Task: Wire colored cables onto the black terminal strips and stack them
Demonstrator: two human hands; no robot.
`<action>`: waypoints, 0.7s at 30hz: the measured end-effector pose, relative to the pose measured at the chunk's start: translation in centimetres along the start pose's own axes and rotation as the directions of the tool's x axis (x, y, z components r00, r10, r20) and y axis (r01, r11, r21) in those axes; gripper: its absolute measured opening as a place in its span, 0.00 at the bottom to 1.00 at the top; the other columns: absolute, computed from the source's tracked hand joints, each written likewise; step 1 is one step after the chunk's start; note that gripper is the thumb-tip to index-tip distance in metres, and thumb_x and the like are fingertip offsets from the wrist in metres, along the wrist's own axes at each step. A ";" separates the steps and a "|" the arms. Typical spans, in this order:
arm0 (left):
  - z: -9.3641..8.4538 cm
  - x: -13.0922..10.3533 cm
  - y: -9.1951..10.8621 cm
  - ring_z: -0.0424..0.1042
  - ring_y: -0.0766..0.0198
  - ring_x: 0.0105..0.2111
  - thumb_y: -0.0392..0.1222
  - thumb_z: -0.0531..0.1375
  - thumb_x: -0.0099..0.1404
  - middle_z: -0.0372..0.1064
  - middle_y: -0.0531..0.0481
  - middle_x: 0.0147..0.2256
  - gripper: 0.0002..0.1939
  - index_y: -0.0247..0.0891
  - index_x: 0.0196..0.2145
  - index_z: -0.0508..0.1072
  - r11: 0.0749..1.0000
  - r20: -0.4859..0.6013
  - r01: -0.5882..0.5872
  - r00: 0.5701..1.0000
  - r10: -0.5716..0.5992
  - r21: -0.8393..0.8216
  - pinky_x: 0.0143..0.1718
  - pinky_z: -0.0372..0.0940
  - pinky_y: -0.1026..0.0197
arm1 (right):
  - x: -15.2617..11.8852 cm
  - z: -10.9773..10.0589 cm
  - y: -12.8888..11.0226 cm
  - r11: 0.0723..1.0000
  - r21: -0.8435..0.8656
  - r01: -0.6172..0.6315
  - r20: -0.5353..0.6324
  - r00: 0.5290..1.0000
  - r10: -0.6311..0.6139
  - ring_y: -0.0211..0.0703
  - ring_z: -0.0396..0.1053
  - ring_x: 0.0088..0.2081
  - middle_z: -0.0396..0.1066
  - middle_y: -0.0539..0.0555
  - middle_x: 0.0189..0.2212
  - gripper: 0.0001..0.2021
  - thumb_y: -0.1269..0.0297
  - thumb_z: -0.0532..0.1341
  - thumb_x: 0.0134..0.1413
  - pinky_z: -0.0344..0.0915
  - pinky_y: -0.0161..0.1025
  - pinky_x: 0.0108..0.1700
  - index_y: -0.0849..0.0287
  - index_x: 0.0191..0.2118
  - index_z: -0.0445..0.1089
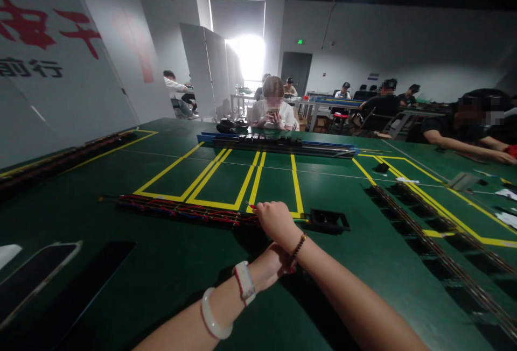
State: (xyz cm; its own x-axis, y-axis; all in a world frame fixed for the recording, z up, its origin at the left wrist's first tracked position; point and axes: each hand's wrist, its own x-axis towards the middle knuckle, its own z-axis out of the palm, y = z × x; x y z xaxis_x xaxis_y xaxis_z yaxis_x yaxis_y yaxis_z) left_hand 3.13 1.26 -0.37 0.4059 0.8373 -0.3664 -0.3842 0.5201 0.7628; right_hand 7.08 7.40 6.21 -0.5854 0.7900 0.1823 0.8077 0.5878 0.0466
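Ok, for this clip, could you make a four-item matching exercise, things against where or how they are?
1. Right hand
2. Black frame
3. White bangle
4. Beaded bracelet

A. Around the right wrist
B. Lying on the green table, right of both hands in the picture
C. Curled, with a red piece showing at its fingers
D. Around the left forearm

Pairs: 1-C, 2-B, 3-D, 4-A

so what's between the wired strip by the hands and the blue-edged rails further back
In the head view, yellow tape lines on the green tabletop lie between the wired strip and the blue-edged rails.
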 end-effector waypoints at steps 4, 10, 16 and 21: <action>0.2 -0.1 0.3 0.58 0.73 0.16 0.40 0.54 0.61 0.61 0.56 0.19 0.06 0.35 0.29 0.64 0.999 0.024 0.001 1.000 -0.002 0.044 0.21 0.49 0.67 | -2.1 1.1 2.0 0.990 0.110 0.084 -0.144 0.987 -0.068 0.43 0.69 0.32 0.72 0.56 0.30 0.15 0.61 0.48 0.65 0.61 0.37 0.33 0.60 0.39 0.69; 0.1 -0.4 0.5 0.64 0.72 0.18 0.47 0.51 0.67 0.70 0.49 0.28 0.11 0.36 0.37 0.60 0.995 0.024 0.031 0.999 -0.034 0.093 0.21 0.52 0.67 | -7.9 3.7 7.8 0.984 0.088 0.154 -0.322 0.939 -0.119 0.45 0.65 0.38 0.70 0.57 0.36 0.15 0.61 0.50 0.63 0.59 0.43 0.45 0.59 0.50 0.67; -0.6 -0.9 2.0 0.70 0.68 0.22 0.48 0.53 0.66 0.71 0.47 0.28 0.12 0.36 0.37 0.59 0.950 0.044 0.071 0.995 -0.089 0.305 0.23 0.57 0.67 | -9.8 4.6 11.2 0.998 -0.007 0.069 -0.305 0.950 -0.068 0.47 0.63 0.49 0.70 0.57 0.43 0.14 0.66 0.52 0.62 0.54 0.48 0.55 0.56 0.51 0.67; -1.4 -0.9 3.6 0.65 0.71 0.15 0.56 0.53 0.63 0.69 0.52 0.21 0.18 0.37 0.35 0.60 0.846 0.040 0.096 0.990 -0.138 0.524 0.18 0.54 0.69 | -9.5 4.9 11.3 0.998 0.011 0.057 -0.300 0.953 -0.051 0.47 0.63 0.50 0.72 0.57 0.41 0.13 0.66 0.53 0.61 0.54 0.48 0.56 0.56 0.48 0.70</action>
State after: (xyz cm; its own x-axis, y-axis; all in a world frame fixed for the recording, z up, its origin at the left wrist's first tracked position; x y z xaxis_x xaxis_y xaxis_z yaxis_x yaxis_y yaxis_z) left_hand 0.22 2.58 2.01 0.4876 0.7504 -0.4463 0.1490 0.4322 0.8894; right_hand 21.37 7.40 0.16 -0.5780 0.6703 0.4655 0.7723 0.6336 0.0465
